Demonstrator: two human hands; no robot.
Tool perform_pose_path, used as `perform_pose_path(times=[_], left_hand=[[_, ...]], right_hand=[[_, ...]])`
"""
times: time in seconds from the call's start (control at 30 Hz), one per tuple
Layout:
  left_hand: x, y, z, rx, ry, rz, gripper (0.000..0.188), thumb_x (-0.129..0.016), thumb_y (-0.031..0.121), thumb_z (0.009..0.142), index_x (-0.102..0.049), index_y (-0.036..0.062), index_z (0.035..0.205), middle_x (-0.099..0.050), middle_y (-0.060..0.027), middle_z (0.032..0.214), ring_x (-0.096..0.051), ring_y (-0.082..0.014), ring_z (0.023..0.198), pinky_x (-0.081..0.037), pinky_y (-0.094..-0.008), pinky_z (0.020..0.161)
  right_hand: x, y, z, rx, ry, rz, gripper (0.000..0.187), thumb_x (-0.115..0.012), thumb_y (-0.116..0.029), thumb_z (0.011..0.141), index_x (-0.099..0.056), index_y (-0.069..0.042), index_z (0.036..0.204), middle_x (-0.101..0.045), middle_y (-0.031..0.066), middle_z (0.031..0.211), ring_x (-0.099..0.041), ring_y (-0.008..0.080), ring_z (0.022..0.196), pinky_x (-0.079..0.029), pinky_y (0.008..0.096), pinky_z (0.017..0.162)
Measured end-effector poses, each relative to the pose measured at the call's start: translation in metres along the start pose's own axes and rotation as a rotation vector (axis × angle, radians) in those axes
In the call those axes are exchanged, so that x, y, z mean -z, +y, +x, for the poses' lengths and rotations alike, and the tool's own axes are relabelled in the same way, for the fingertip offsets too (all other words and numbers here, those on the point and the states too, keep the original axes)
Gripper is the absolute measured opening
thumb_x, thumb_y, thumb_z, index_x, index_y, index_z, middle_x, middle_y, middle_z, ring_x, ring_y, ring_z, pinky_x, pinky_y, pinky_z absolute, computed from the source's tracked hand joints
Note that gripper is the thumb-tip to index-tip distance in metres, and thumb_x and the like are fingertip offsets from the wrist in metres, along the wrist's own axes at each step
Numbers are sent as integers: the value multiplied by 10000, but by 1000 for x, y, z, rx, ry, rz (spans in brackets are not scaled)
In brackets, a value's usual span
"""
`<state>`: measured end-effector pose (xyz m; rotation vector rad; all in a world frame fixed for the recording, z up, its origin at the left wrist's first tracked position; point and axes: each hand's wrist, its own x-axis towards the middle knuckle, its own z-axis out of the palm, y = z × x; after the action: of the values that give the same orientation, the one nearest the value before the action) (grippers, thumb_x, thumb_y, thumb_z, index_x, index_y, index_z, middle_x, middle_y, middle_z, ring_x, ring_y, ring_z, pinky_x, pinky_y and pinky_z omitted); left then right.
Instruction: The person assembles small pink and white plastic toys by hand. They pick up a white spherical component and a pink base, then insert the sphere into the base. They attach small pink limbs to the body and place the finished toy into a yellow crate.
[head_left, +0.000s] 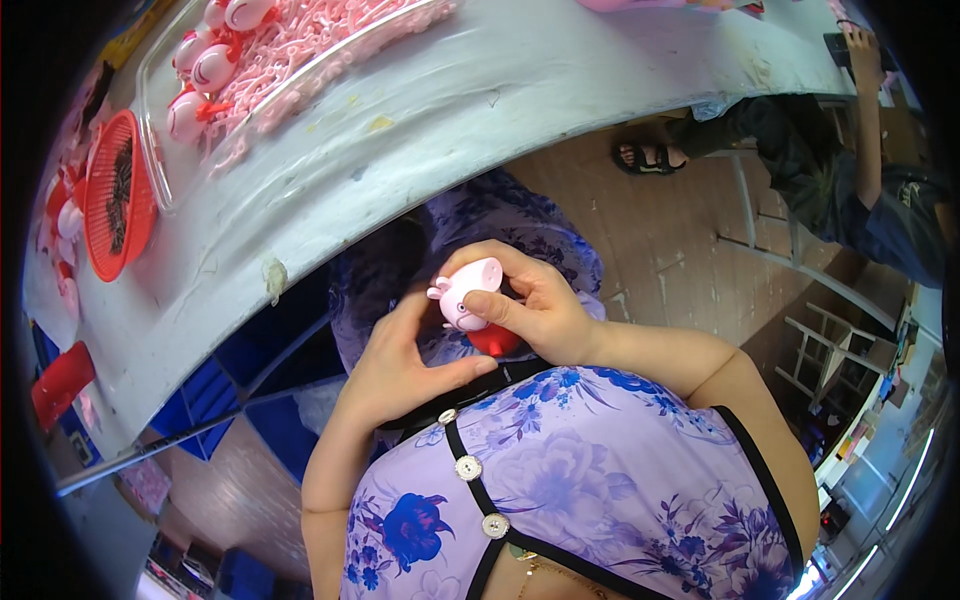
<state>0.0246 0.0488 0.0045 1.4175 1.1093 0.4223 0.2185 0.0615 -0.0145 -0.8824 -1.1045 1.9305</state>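
Observation:
A pink toy pig figure point(462, 306) with a red body point(494, 341) is between my two hands, above my lap. My right hand point(550, 312) is closed round its head, thumb pressed on the face near the snout and fingers curled over the far side. My left hand point(385, 362) curves round the other side. Its thumb reaches along the bottom to the tip of the red body, and its fingertips are hidden behind the head. A gap shows between the left palm and the toy.
A clear tray point(158, 165) on the white-covered table point(330, 185) holds pink strips and several pig heads point(213, 68). A red basket point(104, 195) with small dark parts stands left. Blue crates point(205, 400) are under the table. Another person point(815, 190) sits at right, near a metal-framed stool point(835, 350).

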Motion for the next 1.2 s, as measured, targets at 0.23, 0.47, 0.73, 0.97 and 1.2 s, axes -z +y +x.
perform_pose_path(times=[0.23,0.47,0.73,0.97,1.2], left_hand=[[-10,5,-20,63,162,-126,656,-788,155,739,-379,18,1234,-593,-157,1094,-637,-238,976,-505,-336,866],[-13,-21,-37,17,223,-492,571,-737,54,768,-475,-19,1270,-538,-129,1240,-561,-192,1099,-448,-312,940],[-18,-30,-44,-27,299,-486,475,-737,48,759,-530,-20,1182,-587,-141,1183,-569,-197,1086,-454,-319,928],[2,-5,-33,-200,220,196,417,-804,113,651,-623,-7,1007,-654,-155,973,-656,-284,862,-516,-330,762],[3,-1,-33,-261,131,420,408,-774,166,681,-610,-43,991,-626,-174,894,-618,-315,794,-505,-361,702]], right_hand=[[-12,2,15,30,-150,-330,222,-450,-193,963,-587,-18,960,-603,89,927,-565,214,880,-434,323,808],[-8,21,10,-32,65,-51,239,-528,-200,946,-490,-20,1098,-537,100,1037,-537,184,992,-427,310,860],[17,-4,-13,8,-264,-498,536,-759,-219,756,-549,-53,1220,-552,102,1187,-512,224,1134,-372,340,997],[9,9,-20,33,-206,-574,649,-813,-228,685,-538,-36,1241,-579,137,1178,-565,268,1087,-446,341,926],[8,16,-23,51,-250,-618,631,-794,-241,704,-533,-21,1234,-578,149,1174,-568,284,1080,-462,352,904]])
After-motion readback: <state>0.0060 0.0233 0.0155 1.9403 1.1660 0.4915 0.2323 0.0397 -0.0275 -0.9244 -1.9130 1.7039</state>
